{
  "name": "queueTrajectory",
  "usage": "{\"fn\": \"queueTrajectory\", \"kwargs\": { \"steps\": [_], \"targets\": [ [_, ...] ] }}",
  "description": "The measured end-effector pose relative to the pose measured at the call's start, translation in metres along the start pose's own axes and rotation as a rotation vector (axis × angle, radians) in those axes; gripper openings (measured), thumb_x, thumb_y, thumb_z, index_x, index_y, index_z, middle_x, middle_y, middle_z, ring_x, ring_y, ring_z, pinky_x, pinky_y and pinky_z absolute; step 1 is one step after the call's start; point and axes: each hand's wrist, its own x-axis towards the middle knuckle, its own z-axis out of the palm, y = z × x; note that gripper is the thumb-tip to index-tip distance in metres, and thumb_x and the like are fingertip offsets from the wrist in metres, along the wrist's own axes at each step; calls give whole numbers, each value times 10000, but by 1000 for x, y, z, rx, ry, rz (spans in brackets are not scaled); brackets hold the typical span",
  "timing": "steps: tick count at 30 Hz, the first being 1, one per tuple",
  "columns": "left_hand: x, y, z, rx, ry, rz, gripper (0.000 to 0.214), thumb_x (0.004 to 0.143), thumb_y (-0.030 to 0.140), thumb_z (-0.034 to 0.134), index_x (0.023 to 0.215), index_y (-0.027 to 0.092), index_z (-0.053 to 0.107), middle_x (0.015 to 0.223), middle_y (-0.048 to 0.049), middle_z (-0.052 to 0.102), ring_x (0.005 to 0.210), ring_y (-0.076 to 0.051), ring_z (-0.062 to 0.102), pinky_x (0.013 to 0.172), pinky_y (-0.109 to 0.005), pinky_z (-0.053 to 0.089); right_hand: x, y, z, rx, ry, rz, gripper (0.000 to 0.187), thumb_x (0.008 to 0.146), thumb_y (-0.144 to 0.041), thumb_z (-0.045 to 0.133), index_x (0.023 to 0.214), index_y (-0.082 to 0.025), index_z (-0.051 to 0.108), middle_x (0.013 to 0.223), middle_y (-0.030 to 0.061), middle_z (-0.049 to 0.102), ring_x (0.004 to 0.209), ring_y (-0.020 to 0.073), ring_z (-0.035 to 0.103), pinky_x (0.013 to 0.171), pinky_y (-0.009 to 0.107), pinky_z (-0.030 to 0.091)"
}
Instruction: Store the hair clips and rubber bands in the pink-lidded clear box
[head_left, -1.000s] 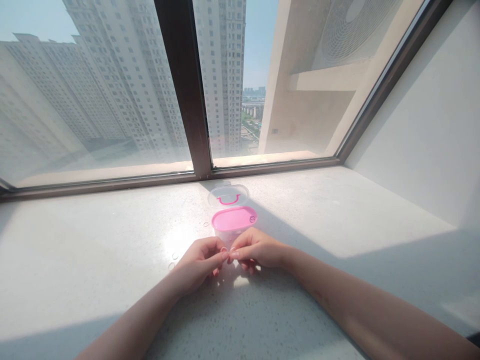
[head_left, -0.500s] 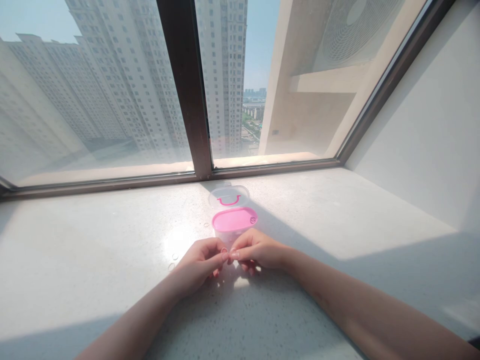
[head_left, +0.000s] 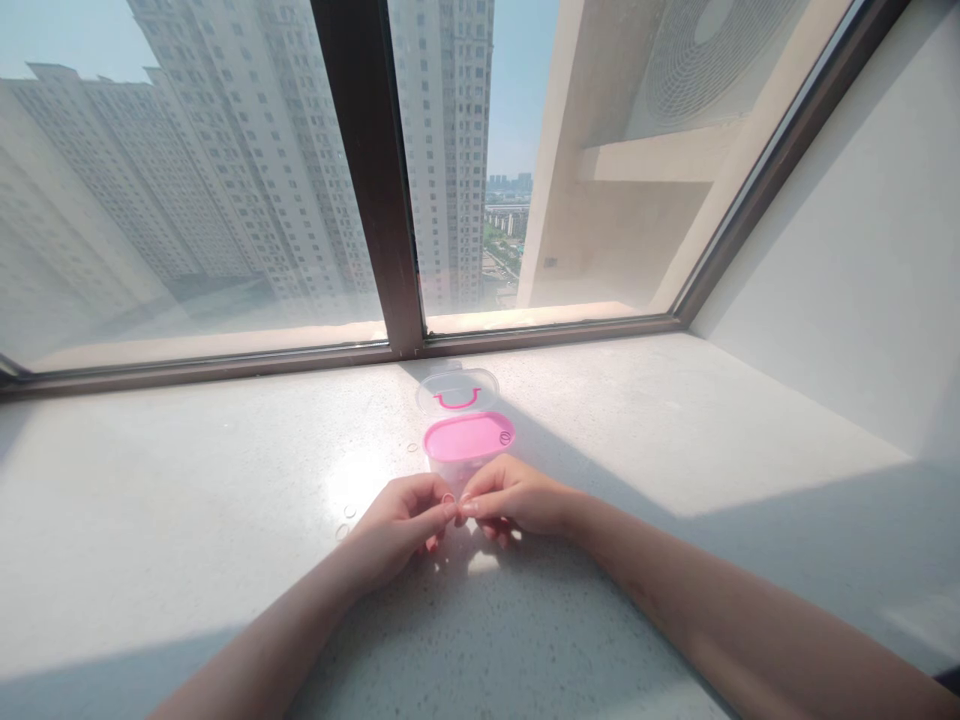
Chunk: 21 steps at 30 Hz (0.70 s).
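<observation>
Fingers (head_left: 433,519) pinched close, small ring (head_left: 448,495) between them.

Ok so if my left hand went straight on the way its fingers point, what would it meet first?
Most likely the fingertips of your right hand, just ahead of your left hand. They look nearly or already touching; depth is unclear from this view.

Left hand (head_left: 405,517) and right hand (head_left: 521,496) pinch a ring (head_left: 448,495).
</observation>
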Motion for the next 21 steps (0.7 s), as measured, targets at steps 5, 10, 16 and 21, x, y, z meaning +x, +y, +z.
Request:
{"fn": "queueTrajectory", "kwargs": {
  "steps": [5, 10, 16, 21],
  "targets": [
    [0, -2, -1, 14, 12, -14, 237, 845, 345, 607, 738, 142, 548, 582, 36, 521, 515, -83, 465, 489, -190, 322, 0, 0, 1, -3, 3, 1, 202, 797, -299, 660, 736, -108, 683, 504, -18, 572, 384, 74, 514, 345, 159, 358],
    [1, -2, -2, 17, 6, -12, 244, 847, 357, 610, 745, 144, 548, 568, 39, 528, 502, -78, 450, 487, -189, 303, -1, 0, 0, -17, 4, 0, 194, 804, -292, 652, 757, -107, 688, 512, -14, 572, 392, 78, 519, 339, 157, 363],
    [0, -3, -1, -9, -3, -9, 242, 840, 352, 611, 734, 146, 541, 556, 44, 519, 496, -77, 441, 486, -190, 296, -1, 1, 0, -40, 0, 0, 193, 813, -285, 642, 765, -104, 687, 530, -8, 580, 400, 77, 524, 340, 155, 372],
    [1, -3, 0, 7, 6, -12, 244, 838, 358, 608, 736, 146, 542, 554, 43, 515, 493, -78, 442, 486, -192, 294, -1, 0, 0, -50, 2, 1, 194, 819, -282, 637, 753, -106, 686, 530, -10, 578, 400, 75, 522, 343, 155, 372]
  ]
}}
